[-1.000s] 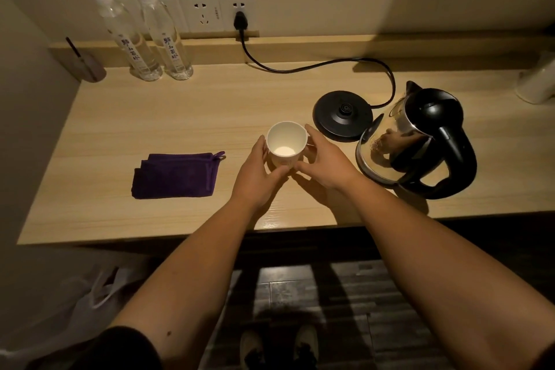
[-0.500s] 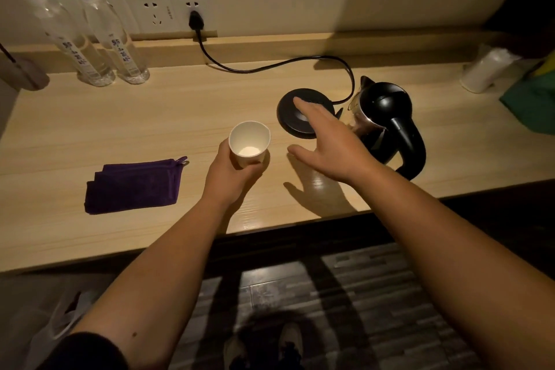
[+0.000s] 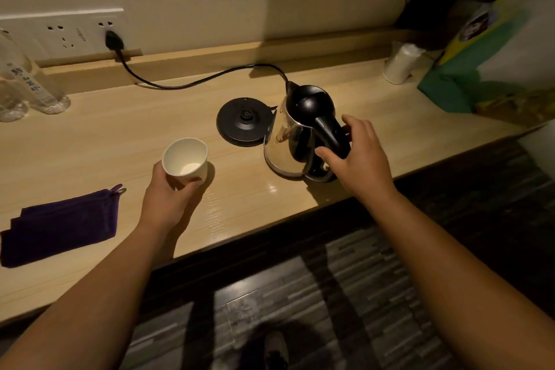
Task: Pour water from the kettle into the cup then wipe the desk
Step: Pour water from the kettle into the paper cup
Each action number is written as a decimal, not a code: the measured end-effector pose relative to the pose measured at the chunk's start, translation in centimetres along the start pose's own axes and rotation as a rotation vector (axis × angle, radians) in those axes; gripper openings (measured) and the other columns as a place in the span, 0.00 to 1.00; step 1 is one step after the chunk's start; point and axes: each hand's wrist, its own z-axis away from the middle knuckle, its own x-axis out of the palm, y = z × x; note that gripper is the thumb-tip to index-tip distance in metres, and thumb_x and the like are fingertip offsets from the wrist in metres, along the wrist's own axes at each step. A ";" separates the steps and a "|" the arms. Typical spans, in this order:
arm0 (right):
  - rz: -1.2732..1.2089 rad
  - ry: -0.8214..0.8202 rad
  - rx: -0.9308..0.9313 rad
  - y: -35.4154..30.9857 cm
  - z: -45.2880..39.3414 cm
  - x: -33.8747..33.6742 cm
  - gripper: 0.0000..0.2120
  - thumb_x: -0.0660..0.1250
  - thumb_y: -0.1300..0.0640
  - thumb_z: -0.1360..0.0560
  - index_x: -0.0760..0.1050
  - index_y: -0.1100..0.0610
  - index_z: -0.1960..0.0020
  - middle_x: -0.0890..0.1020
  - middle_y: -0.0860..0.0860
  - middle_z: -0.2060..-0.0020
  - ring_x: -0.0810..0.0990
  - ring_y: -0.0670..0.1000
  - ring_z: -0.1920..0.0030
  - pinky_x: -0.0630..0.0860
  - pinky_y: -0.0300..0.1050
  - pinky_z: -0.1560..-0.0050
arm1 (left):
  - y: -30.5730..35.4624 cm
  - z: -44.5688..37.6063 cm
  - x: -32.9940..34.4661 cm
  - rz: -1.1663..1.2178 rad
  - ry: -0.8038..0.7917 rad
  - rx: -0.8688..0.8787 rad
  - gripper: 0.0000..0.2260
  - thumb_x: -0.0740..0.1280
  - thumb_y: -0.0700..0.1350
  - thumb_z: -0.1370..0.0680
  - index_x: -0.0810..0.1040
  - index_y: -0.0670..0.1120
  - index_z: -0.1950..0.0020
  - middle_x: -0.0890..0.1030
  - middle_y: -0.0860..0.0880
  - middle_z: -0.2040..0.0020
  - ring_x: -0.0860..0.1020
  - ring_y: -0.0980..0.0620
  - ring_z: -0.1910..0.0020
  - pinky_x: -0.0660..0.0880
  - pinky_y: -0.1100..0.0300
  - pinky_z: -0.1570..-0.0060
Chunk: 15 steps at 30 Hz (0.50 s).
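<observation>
Your left hand (image 3: 168, 195) is wrapped around the white cup (image 3: 185, 160), thumb and fingers closed on its lower wall; cup sits upright on the desk (image 3: 126, 141), toward the front edge, looks empty inside; your right hand (image 3: 359, 159) is curled at the black handle of the kettle (image 3: 300, 132), fingers partly closed around it, thumb under, can't tell if the grip is fully tight; kettle stands on the desk, off its round black base (image 3: 244, 121), which lies just beside it to the left; black cord (image 3: 192, 83) runs from the base back to a plug in the white wall socket (image 3: 64, 31); folded purple cloth (image 3: 61, 224) lies flat at the left front of the desk, well apart from the cup; two clear water bottles (image 3: 28, 90) stand at the far left against the wooden back ledge; white roll (image 3: 401, 63) and a green bag (image 3: 462, 81) at the far right; desk is pale wood grain, glossy near the front; cream wall behind; dark striped floor (image 3: 345, 294) below; room is dim, warm light.
</observation>
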 end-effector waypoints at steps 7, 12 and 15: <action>-0.274 -0.099 0.191 0.2 0.4 0.8 0.27 0.71 0.48 0.28 0.64 0.52 0.34 0.75 0.47 0.45 0.76 0.43 0.53 0.73 0.33 0.59 | -0.2 -0.2 0.1 -0.019 0.008 0.014 0.34 0.74 0.48 0.27 0.59 0.53 0.26 0.72 0.50 0.33 0.71 0.47 0.36 0.71 0.51 0.40; -0.504 -0.060 0.255 -0.1 0.5 1.4 0.21 0.69 0.54 0.26 0.65 0.52 0.36 0.74 0.47 0.46 0.75 0.42 0.50 0.71 0.33 0.58 | 0.0 0.1 0.1 -0.010 0.018 0.003 0.33 0.73 0.48 0.26 0.59 0.53 0.26 0.72 0.50 0.34 0.71 0.47 0.37 0.71 0.50 0.40; -0.558 -0.058 0.218 0.0 0.5 1.4 0.20 0.69 0.56 0.25 0.66 0.51 0.37 0.74 0.47 0.44 0.75 0.42 0.45 0.71 0.34 0.55 | 0.3 0.3 0.0 0.010 0.023 0.002 0.33 0.74 0.48 0.27 0.60 0.53 0.27 0.73 0.52 0.36 0.71 0.49 0.38 0.71 0.52 0.42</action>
